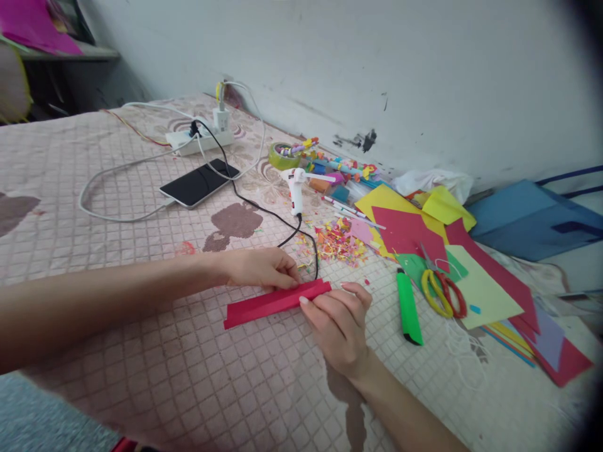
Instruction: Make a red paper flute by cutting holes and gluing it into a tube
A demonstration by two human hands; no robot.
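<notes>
A folded strip of red paper point(264, 306) lies at a slant over the tablecloth, with a crease running along its length. My left hand point(264, 269) is closed, its thumb and curled fingers at the strip's far edge near the right end. From the near side, my right hand point(342, 326) pinches the same end with bent fingers, thumb tip on the paper. The fingers' undersides are hidden. Just beyond my hands runs the black cord of a white glue gun point(296, 191), which stands with its nozzle pointing right.
Paper scraps point(339, 242) lie past my hands. To the right are a green cutter point(409, 307), scissors point(443, 294), coloured sheets point(490, 282) and a blue bag point(537, 216). A phone point(200, 183) on a cable and a power strip point(207, 141) occupy the back left.
</notes>
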